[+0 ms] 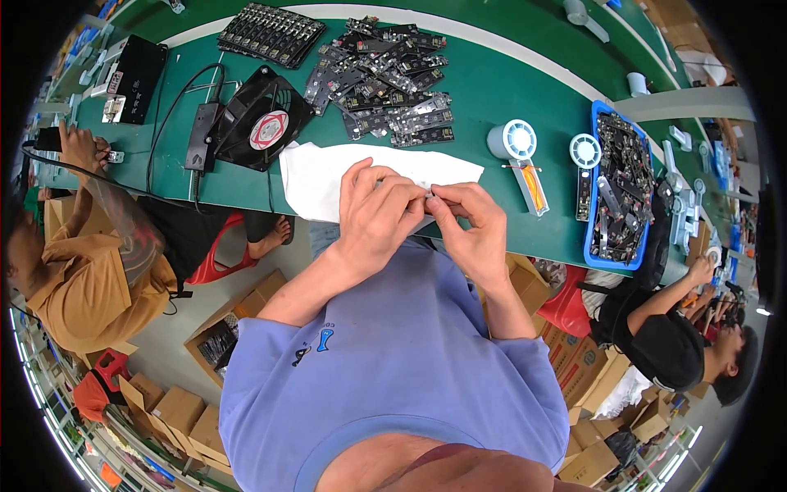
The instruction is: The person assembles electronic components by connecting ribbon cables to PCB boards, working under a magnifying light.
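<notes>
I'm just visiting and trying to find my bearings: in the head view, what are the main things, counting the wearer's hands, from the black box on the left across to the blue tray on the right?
Black box → black square-framed fan → left hand → right hand → white-and-blue fan piece → blue tray.

I'm in what looks like an electronics assembly workshop. Loose circuit boards [377, 75] lie heaped toward the far edge of the long green worktop [484, 92], and more fill a blue tray [590, 197] at its near edge on the right, beside small fans [585, 152]. Other workers [98, 287] line that near edge to both sides, with red seats [567, 312] and open cartons [178, 410] on the floor behind.
</notes>
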### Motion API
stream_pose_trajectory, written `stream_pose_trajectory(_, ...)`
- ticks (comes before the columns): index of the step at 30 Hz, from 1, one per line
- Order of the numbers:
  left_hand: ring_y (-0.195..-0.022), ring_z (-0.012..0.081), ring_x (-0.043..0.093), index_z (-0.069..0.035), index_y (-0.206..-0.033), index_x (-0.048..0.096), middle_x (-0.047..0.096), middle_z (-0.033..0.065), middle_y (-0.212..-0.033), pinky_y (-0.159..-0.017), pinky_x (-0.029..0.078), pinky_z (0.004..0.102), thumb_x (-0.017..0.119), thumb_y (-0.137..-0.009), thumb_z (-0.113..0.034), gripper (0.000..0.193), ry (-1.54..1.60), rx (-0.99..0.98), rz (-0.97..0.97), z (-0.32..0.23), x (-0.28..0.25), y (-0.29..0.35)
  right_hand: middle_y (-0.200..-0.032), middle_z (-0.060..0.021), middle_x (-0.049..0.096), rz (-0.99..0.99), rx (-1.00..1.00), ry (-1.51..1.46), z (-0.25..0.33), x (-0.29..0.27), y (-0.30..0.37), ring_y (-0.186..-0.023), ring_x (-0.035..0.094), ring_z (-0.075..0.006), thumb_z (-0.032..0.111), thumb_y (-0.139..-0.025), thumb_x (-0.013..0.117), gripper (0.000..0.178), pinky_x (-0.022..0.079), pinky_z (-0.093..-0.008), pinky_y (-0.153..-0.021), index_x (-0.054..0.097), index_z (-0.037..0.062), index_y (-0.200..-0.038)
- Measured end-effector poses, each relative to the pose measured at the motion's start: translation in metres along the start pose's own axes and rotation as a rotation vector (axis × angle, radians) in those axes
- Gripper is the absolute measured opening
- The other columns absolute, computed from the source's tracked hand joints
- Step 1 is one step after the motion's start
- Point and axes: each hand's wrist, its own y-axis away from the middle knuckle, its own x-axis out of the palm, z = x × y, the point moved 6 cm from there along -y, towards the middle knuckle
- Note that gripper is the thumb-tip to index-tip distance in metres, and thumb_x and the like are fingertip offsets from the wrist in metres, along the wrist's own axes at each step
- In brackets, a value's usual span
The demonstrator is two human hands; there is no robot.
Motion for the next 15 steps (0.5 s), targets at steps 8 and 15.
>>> stream_pose_trajectory(8, -0.098, 0.0234, 0.065, -0.011, -0.092, 0.073, 0.071, 0.0, -0.093, -0.106, 0.045, 0.0533, 0.084, -0.077, -0.008, 0.019, -0.012, 0.053, 0.014, 0.002, -0.011, 0.002, -0.091, -0.0135, 0.072, 0.079, -0.195, 0.138, 0.024, 0.005, -0.01, -0.075, 0.069, -0.0223, -0.002, -0.09, 0.077, 0.014, 0.055, -0.0324, -0.07, 0.075, -0.002, -0.104)
stream_pose_trajectory(15, -0.105, 0.0226, 0.063, -0.011, -0.097, 0.071, 0.068, -0.0004, -0.1, -0.117, 0.038, 0.0568, 0.078, -0.087, -0.012, 0.012, 0.115, 0.145, 0.047, 0.002, -0.003, 0.014, -0.091, -0.0101, 0.073, 0.187, 0.087, 0.046, -0.002, -0.011, -0.008, -0.088, 0.069, -0.0173, 0.001, -0.096, 0.073, 0.007, 0.056, -0.0313, -0.079, 0.071, -0.0045, -0.098)
